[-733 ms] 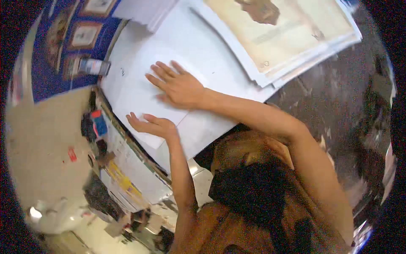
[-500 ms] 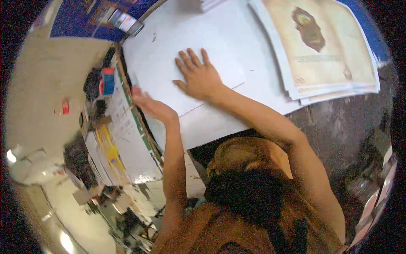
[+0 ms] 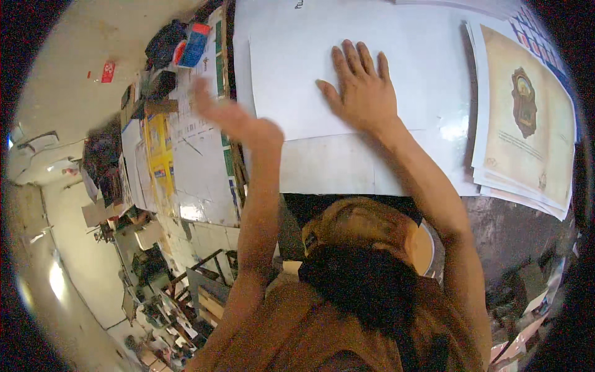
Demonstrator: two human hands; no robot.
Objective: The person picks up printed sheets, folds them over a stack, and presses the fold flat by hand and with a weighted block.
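My right hand [image 3: 362, 87] lies flat, fingers spread, on a blank white sheet of paper [image 3: 291, 93]. The sheet rests on a white work surface [image 3: 328, 164] and its near and left edges show. My left hand [image 3: 232, 121] is raised left of the sheet, over the side of the work surface. Motion smears its fingers, and nothing can be made out in it. To the right of my right hand sits a stack of tan printed sheets [image 3: 502, 152], the top one with a picture of a brown wall clock.
Left of the work surface stands a white panel or table [image 3: 204, 158] with a green edge strip, yellow packs [image 3: 161, 146] and a blue-and-red box [image 3: 197, 44]. More paper [image 3: 458, 5] lies at the far edge. A dark surface [image 3: 496, 229] is at the near right.
The view has shifted, so the work surface and print stack appear farther right. My right hand stays flat on the paper. My left hand is raised and smeared by motion.
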